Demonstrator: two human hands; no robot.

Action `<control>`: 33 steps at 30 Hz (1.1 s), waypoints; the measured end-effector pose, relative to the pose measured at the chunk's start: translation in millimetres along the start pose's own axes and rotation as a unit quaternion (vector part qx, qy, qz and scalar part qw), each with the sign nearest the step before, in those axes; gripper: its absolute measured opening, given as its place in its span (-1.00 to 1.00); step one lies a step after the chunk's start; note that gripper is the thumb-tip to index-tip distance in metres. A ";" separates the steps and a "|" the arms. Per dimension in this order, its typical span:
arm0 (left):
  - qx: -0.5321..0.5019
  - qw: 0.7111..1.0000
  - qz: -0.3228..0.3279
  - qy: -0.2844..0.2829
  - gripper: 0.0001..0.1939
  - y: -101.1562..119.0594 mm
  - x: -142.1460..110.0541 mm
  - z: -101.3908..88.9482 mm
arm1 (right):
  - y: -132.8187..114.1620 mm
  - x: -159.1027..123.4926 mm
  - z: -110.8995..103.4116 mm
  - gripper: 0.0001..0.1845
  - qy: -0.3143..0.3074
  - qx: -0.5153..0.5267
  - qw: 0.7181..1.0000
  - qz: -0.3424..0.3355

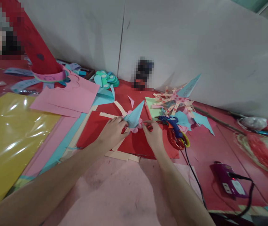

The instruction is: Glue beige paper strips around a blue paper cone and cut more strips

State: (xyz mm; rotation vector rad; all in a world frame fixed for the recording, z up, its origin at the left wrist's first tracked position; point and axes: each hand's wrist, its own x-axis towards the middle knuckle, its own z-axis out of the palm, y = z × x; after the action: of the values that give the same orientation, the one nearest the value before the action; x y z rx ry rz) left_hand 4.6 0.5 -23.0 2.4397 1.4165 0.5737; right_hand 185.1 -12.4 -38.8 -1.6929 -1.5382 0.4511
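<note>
A light-blue paper cone (136, 115) with a pink scalloped base (135, 129) stands on red paper sheets (145, 145) in front of me. Cream paper strips (108, 115) stick out around it. My left hand (115, 131) is closed at the left side of the cone, thumb and fingers on the edge of its base. At the right side, the curled fingers of my right hand (154, 133) pinch the rim of the scalloped base. Just right of that hand lies a blue glue gun (175, 124), its tip pointing left.
Beyond the glue gun stands a finished-looking cone with strips (188, 89). Red-handled scissors (175, 141) and a purple power adapter (229, 180) with a black cord lie right. Pink sheets (70, 97), a yellow sheet (13, 135) and green cutouts (105, 79) are left, beside a tall red cone (40, 50).
</note>
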 end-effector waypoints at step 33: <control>0.010 0.999 0.018 -0.026 -0.80 -3.6 1.7 0.0 | 0.4 -3.1 -3.1 -0.78 -0.068 0.088 0.991 0.071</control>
State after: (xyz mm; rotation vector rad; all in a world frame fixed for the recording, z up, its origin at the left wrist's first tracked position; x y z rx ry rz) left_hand 2.6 3.8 -24.1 2.4830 1.3668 0.5034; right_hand 187.0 -16.4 -37.9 -1.6673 -1.4313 0.7697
